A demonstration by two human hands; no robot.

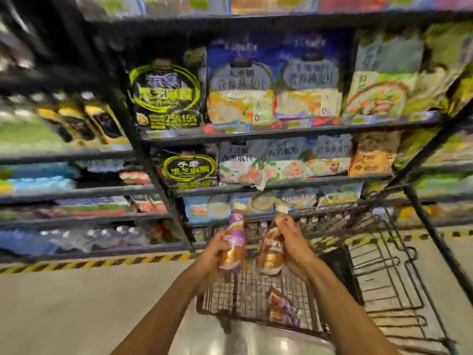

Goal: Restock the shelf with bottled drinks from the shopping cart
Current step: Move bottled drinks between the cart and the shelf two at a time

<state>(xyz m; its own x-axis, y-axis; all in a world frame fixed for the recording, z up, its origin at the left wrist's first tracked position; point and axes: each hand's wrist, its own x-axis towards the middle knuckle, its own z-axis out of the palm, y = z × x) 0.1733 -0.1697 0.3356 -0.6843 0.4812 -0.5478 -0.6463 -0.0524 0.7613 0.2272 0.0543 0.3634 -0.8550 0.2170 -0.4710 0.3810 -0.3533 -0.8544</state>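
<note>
My left hand grips a purple-and-brown bottled drink by its lower half, held upright over the shopping cart. My right hand grips a brown bottled drink around its neck and side, close beside the first bottle. Another purple-and-brown bottle lies on the wire floor of the cart below my hands. The black shelf unit stands just beyond the cart. The whole view is blurred.
The shelves hold rows of bagged food: black-and-green bags, blue bags. A second shelf bay stands at left. Yellow-black hazard tape runs along the floor at the shelf base. Pale floor lies at left.
</note>
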